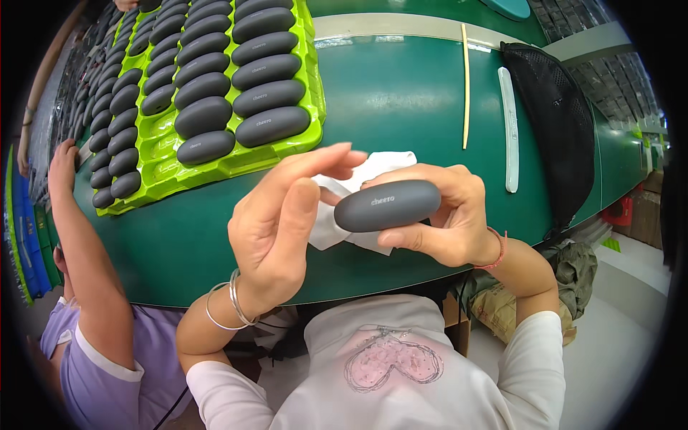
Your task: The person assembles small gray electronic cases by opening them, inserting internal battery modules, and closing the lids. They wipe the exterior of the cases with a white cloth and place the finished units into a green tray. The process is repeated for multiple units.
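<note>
A dark grey, rounded oblong piece (388,206) with a smooth surface and small pale print is gripped in my right hand (459,215), thumb below and fingers behind it. My left hand (272,229) is raised just left of the piece, fingers stretched and thumb apart, holding nothing that I can see. Behind both hands a crumpled white cloth (390,163) lies on the green table (387,93); the hands hide part of it. Whether the left fingertips touch the cloth is unclear.
A lime-green tray (215,169) holding rows of similar grey pieces stands at the far left. A co-worker's arm (89,244) reaches in beside it. On the right lie a thin wooden stick (466,86), a pale flat strip (509,129) and a black mesh bag (555,122).
</note>
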`<action>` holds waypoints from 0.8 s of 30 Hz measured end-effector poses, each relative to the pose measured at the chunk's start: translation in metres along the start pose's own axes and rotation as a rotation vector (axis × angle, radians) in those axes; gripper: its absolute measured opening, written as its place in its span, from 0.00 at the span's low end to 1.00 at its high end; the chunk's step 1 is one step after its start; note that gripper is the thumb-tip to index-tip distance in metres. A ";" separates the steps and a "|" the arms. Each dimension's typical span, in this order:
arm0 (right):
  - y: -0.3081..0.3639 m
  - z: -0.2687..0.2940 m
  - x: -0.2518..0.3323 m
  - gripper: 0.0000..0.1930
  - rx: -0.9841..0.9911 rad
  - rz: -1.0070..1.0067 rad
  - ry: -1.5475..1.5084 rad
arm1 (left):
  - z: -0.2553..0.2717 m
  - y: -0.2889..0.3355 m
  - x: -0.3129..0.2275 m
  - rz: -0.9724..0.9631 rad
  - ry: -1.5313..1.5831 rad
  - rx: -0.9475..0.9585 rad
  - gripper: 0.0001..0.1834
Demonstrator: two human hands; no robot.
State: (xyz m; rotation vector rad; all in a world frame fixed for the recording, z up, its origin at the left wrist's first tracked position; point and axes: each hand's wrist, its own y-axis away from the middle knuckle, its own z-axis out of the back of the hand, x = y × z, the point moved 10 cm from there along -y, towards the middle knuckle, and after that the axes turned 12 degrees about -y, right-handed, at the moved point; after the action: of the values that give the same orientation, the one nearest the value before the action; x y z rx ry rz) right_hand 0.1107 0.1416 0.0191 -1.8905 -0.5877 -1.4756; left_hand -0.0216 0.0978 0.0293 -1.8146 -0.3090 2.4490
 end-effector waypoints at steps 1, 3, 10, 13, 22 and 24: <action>0.001 0.003 -0.004 0.18 -0.033 -0.040 -0.069 | 0.002 -0.001 -0.001 -0.040 -0.028 0.010 0.20; 0.003 0.008 -0.012 0.17 -0.100 -0.121 -0.206 | 0.002 -0.002 -0.005 -0.120 -0.082 0.029 0.16; 0.002 0.006 -0.010 0.20 -0.021 -0.013 0.012 | -0.002 0.001 0.009 0.070 0.083 -0.002 0.15; 0.002 0.002 -0.009 0.20 -0.043 0.013 0.001 | 0.001 0.004 0.022 0.279 0.194 -0.026 0.12; 0.001 0.002 -0.017 0.17 0.013 -0.130 -0.093 | 0.006 -0.001 0.000 -0.067 0.194 -0.001 0.14; 0.000 0.001 -0.019 0.16 -0.056 -0.187 -0.209 | 0.000 -0.003 0.000 -0.008 0.075 0.031 0.19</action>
State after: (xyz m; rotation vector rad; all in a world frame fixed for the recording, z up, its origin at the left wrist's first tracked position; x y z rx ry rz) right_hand 0.1064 0.1435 0.0008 -2.0968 -0.8480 -1.4313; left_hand -0.0217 0.1008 0.0300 -1.8833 -0.2712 2.3600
